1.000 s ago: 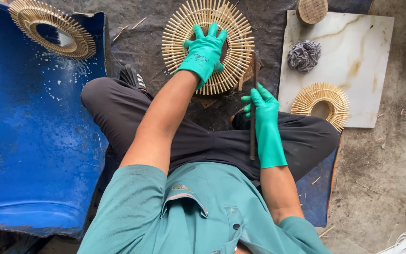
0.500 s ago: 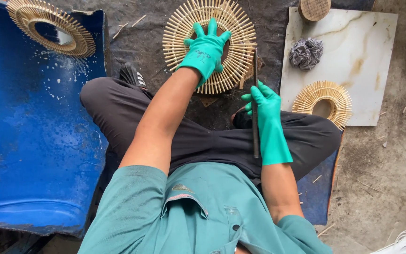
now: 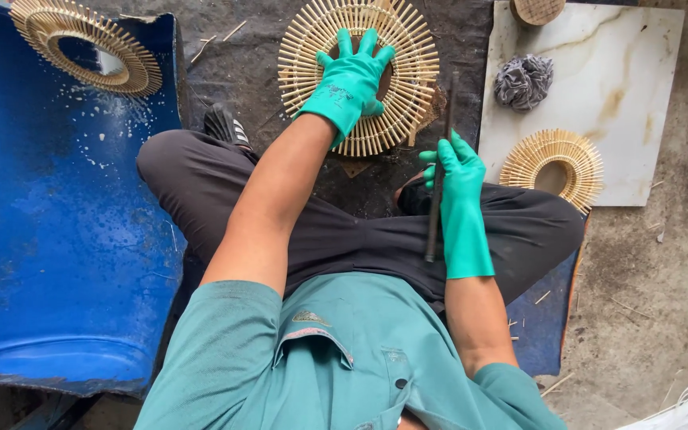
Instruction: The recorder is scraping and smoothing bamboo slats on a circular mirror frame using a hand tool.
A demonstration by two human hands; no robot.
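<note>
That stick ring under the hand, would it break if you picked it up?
The ring is probably light, being thin pale sticks with gaps between them. It likely holds its shape, since the sticks fan evenly and lie flat under the left hand. Single sticks look thin, so their tips might snap.

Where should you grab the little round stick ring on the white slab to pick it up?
Take the small stick ring by its inner hoop, coming straight down from above. It lies flat on the white slab, and its open middle leaves room for fingers, while the thin outer spokes look easier to bend.
</note>
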